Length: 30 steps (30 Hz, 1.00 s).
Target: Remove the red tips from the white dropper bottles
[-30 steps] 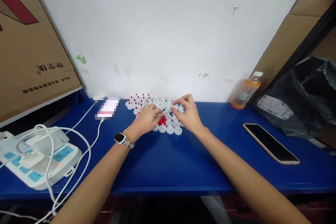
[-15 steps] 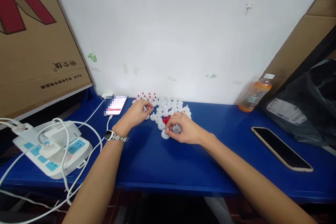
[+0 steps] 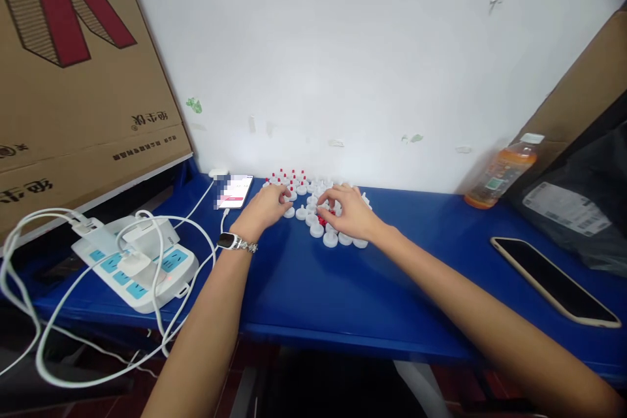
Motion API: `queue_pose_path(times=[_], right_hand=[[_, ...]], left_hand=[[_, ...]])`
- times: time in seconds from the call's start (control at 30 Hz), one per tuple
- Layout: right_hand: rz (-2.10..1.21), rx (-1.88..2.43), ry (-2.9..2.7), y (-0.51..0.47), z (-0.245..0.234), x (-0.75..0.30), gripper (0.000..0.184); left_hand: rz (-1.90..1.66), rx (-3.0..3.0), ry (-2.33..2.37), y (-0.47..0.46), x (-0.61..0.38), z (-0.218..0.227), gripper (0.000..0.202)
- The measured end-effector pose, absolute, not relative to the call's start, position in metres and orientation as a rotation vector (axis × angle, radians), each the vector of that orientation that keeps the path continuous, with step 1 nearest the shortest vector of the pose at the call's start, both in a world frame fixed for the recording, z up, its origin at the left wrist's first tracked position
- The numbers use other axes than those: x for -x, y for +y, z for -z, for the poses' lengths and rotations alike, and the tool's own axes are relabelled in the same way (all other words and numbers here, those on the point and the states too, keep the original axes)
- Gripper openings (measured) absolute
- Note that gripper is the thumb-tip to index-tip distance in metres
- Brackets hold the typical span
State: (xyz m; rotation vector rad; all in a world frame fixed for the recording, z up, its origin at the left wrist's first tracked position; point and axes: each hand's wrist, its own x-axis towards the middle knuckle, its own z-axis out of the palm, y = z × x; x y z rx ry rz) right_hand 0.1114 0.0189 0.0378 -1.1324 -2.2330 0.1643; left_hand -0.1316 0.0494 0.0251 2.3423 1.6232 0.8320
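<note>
My left hand [image 3: 270, 206] is closed in a pinch at the top of a white nozzle cap [image 3: 289, 213], whose tip is hidden by the fingers. My right hand [image 3: 349, 210] hovers over a small heap of red tips [image 3: 325, 215], thumb and forefinger curved and slightly apart; nothing shows between them. White nozzle caps [image 3: 317, 230] stand closely around the heap, partly covered by the right hand. Behind my left hand, several white caps carry red tips [image 3: 294, 174] on top.
Left on the blue table [image 3: 304, 294] are a lit phone [image 3: 238, 192] on a cable and a power strip [image 3: 147, 300] with looping white cords. To the right lie a dark phone [image 3: 553, 281], an orange drink bottle [image 3: 502, 173] and a black bag [image 3: 592, 189]. A white wall stands behind.
The view has swung left, so everything sits farther right. My right hand has left the front white cap and moved back over the red tips. My left hand stays about where it was.
</note>
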Motion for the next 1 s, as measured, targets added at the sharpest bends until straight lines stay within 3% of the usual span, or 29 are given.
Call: queue_pose_path(times=[0.07, 0.23, 0.37, 0.63, 0.87, 1.0], right_hand=[[-0.171, 1.132, -2.202, 0.03, -0.039, -0.102, 0.01], [-0.205, 1.035, -2.061, 0.029, -0.04, -0.1, 0.01], [-0.372, 0.936, -1.999, 0.014, -0.037, -0.112, 0.031], [-0.637, 0.944, -1.974, 0.013, -0.034, -0.137, 0.022], [0.088, 1.067, -1.974, 0.006, -0.038, -0.134, 0.013], [0.1, 1.077, -1.921, 0.008, -0.034, -0.129, 0.012]], left_hand=[[-0.79, -2.358, 1.608, 0.051, 0.131, -0.024, 0.007], [-1.037, -2.275, 1.419, 0.041, 0.12, -0.043, 0.015], [-1.234, -2.175, 1.116, 0.029, 0.091, -0.053, 0.026], [-1.013, -2.562, 1.056, 0.023, 0.056, -0.042, 0.028], [-1.346, -2.094, 1.204, 0.03, 0.015, -0.029, 0.038], [-1.313, -2.095, 1.264, 0.024, 0.015, -0.034, 0.042]])
